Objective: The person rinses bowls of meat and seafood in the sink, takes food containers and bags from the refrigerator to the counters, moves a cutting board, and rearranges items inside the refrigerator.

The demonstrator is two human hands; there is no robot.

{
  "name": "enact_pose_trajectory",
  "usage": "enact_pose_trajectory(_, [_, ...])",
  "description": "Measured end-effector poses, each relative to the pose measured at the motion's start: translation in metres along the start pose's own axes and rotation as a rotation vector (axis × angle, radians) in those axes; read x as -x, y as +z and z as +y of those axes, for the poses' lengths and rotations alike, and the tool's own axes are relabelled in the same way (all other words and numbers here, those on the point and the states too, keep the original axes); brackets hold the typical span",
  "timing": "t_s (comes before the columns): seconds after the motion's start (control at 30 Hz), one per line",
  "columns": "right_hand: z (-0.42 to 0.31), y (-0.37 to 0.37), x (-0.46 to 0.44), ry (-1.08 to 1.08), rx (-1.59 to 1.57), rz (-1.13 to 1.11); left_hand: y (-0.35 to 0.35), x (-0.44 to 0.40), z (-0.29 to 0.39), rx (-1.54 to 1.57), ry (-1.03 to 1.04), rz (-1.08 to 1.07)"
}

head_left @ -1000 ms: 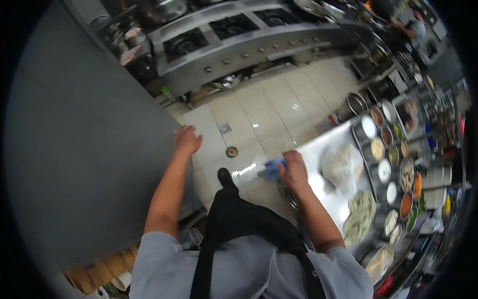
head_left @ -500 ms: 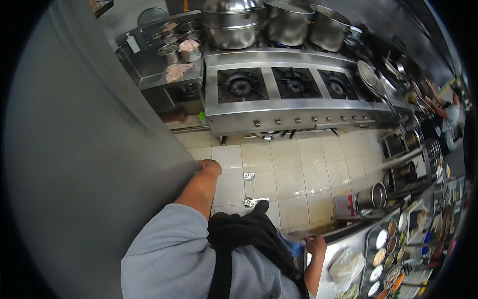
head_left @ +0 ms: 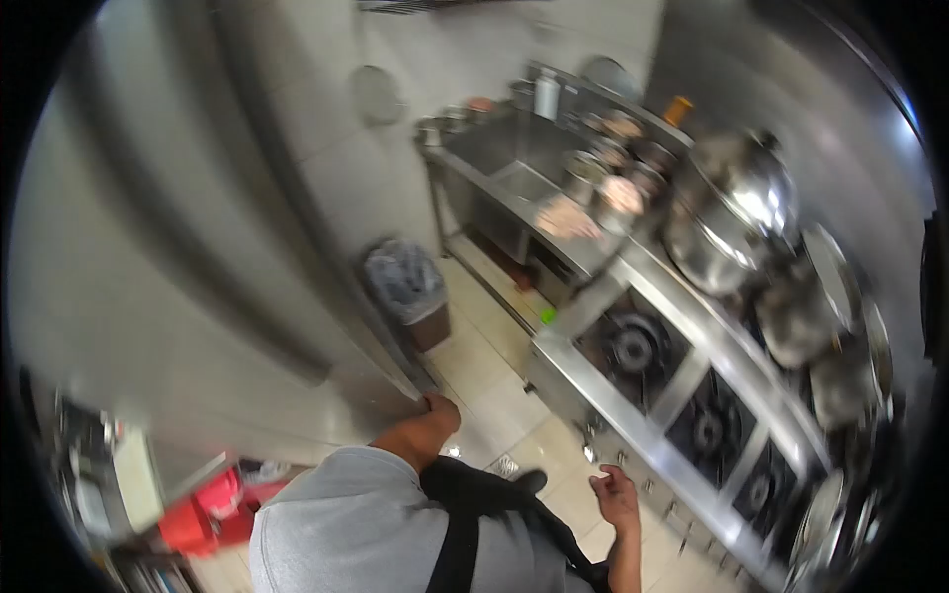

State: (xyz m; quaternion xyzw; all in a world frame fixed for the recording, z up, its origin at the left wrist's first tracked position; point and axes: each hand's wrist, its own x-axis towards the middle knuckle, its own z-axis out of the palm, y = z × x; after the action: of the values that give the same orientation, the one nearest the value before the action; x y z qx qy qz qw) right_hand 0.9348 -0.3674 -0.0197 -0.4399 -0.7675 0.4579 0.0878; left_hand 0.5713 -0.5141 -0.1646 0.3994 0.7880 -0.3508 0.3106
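Note:
My left hand [head_left: 443, 417] is wrapped round the lower edge of a big grey metal door [head_left: 297, 336], which looks like a fridge door. Its fingertips are partly hidden behind that edge. Out in front of my body on the other side, my right hand [head_left: 616, 494] hangs in the air over the floor with nothing in it. Its fingers are loosely bent and apart, a little blurred. The nearest thing to it is the steel gas stove [head_left: 643, 435] with its row of knobs.
A lined bin [head_left: 405, 287] stands beyond the door. A steel sink [head_left: 465, 158] sits against the wall, with metal pots and a pale cloth-like piece [head_left: 566, 217] beside it. Large pots [head_left: 727, 212] line the stove's back. Red containers [head_left: 208, 509] lie lower left.
My view has swung left, bringing the bin and sink into sight. My right hand has come away from the white counter's edge. My left hand stays on the door's edge.

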Motion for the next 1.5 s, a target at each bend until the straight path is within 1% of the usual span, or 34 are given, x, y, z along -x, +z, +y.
enact_pose_trajectory(0.03, [0.007, -0.021, -0.033, -0.043, -0.111, -0.058, 0.005, -0.004, 0.005, 0.069, -0.03, 0.024])
enact_pose_trajectory(0.1, [-0.021, -0.065, -0.083, -0.102, -0.053, -0.151, -0.002, 0.017, 0.015, 0.185, -0.019, -0.015])
enact_pose_trajectory(0.17, [-0.018, -0.087, -0.141, -0.215, 0.113, -0.147, 0.003, 0.031, 0.034, 0.301, -0.125, -0.052])
enact_pose_trajectory(0.2, [-0.035, -0.092, -0.158, -0.239, 0.114, -0.166, 0.008, 0.038, 0.045, 0.355, -0.17, -0.072])
enact_pose_trajectory(0.23, [-0.049, -0.09, -0.177, -0.299, 0.153, -0.191, 0.011, 0.052, 0.055, 0.363, -0.169, -0.078])
enact_pose_trajectory(0.3, [-0.077, -0.079, -0.203, -0.406, 0.226, -0.236, 0.013, 0.08, 0.074, 0.416, -0.234, -0.141])
enact_pose_trajectory(0.33, [-0.095, -0.069, -0.208, -0.519, 0.267, -0.278, 0.028, 0.085, 0.085, 0.496, -0.271, -0.163])
enact_pose_trajectory(0.4, [-0.104, -0.025, -0.222, -0.638, 0.317, -0.37, 0.058, 0.09, 0.1, 0.642, -0.339, -0.191])
enact_pose_trajectory(0.43, [-0.111, -0.004, -0.226, -0.706, 0.337, -0.4, 0.034, 0.141, 0.093, 0.744, -0.311, -0.19])
enact_pose_trajectory(0.47, [-0.125, 0.012, -0.216, -0.736, 0.242, -0.525, 0.074, 0.125, 0.108, 0.831, -0.426, -0.119])
enact_pose_trajectory(0.5, [-0.14, 0.028, -0.203, -0.766, 0.149, -0.652, 0.083, 0.134, 0.11, 0.919, -0.483, -0.11])
enact_pose_trajectory(0.53, [-0.144, 0.048, -0.199, -0.837, 0.128, -0.737, 0.089, 0.151, 0.11, 1.016, -0.525, -0.111])
enact_pose_trajectory(0.57, [-0.146, 0.067, -0.195, -0.902, 0.108, -0.824, 0.107, 0.152, 0.112, 1.057, -0.524, -0.194])
enact_pose_trajectory(0.6, [-0.161, 0.075, -0.185, -0.936, 0.164, -0.855, 0.117, 0.161, 0.117, 1.169, -0.611, -0.207])
enact_pose_trajectory(0.63, [-0.178, 0.078, -0.169, -0.966, 0.224, -0.885, 0.104, 0.2, 0.109, 1.268, -0.6, -0.17])
enact_pose_trajectory(0.67, [-0.193, 0.081, -0.16, -0.991, 0.286, -0.915, 0.109, 0.219, 0.109, 1.304, -0.614, -0.16])
enact_pose_trajectory(0.77, [-0.224, 0.094, -0.157, -0.966, 0.281, -1.013, 0.153, 0.233, 0.119, 1.393, -0.762, -0.205])
enact_pose_trajectory(0.83, [-0.249, 0.104, -0.155, -0.936, 0.27, -0.966, 0.171, 0.247, 0.118, 1.463, -0.869, -0.23])
enact_pose_trajectory(0.93, [-0.295, 0.116, -0.147, -0.914, 0.22, -0.908, 0.204, 0.25, 0.101, 1.595, -0.953, -0.318])
enact_pose_trajectory(1.0, [-0.317, 0.137, -0.14, -0.934, 0.186, -0.881, 0.265, 0.213, 0.084, 1.633, -0.92, -0.238])
enact_pose_trajectory(1.03, [-0.309, 0.145, -0.134, -0.926, 0.212, -0.889, 0.282, 0.215, 0.109, 1.675, -0.877, -0.251])
enact_pose_trajectory(1.07, [-0.303, 0.158, -0.127, -0.918, 0.237, -0.898, 0.303, 0.22, 0.135, 1.609, -0.795, -0.235])
enact_pose_trajectory(1.1, [-0.317, 0.174, -0.119, -0.942, 0.244, -0.912, 0.328, 0.202, 0.12, 1.646, -0.714, -0.181])
enact_pose_trajectory(1.13, [-0.347, 0.197, -0.117, -0.997, 0.225, -0.89, 0.351, 0.167, 0.059, 1.662, -0.643, -0.076])
enact_pose_trajectory(1.17, [-0.35, 0.209, -0.107, -0.989, 0.261, -0.938, 0.323, 0.201, 0.033, 1.781, -0.879, 0.045])
enact_pose_trajectory(1.2, [-0.349, 0.228, -0.101, -0.989, 0.294, -0.983, 0.321, 0.201, 0.03, 1.854, -1.171, 0.26])
enact_pose_trajectory(1.23, [-0.347, 0.241, -0.093, -0.997, 0.315, -1.023, 0.322, 0.211, 0.015, 1.968, -1.272, 0.395])
enact_pose_trajectory(1.27, [-0.342, 0.254, -0.086, -0.956, 0.337, -1.08, 0.283, 0.254, -0.012, 2.116, -1.375, 0.438])
enact_pose_trajectory(1.33, [-0.328, 0.289, -0.077, -0.883, 0.373, -1.173, 0.322, 0.237, -0.001, 1.931, -1.545, 0.538])
enact_pose_trajectory(1.37, [-0.322, 0.306, -0.075, -0.887, 0.369, -1.2, 0.344, 0.224, 0.002, 1.828, -1.614, 0.607])
enact_pose_trajectory(1.4, [-0.316, 0.319, -0.073, -0.896, 0.363, -1.223, 0.362, 0.214, 0.008, 1.74, -1.689, 0.598])
enact_pose_trajectory(1.43, [-0.318, 0.326, -0.069, -0.905, 0.357, -1.25, 0.363, 0.224, -0.002, 1.81, -1.699, 0.575])
enact_pose_trajectory(1.5, [-0.328, 0.341, -0.064, -0.896, 0.389, -1.236, 0.368, 0.248, -0.008, 1.955, -1.715, 0.489])
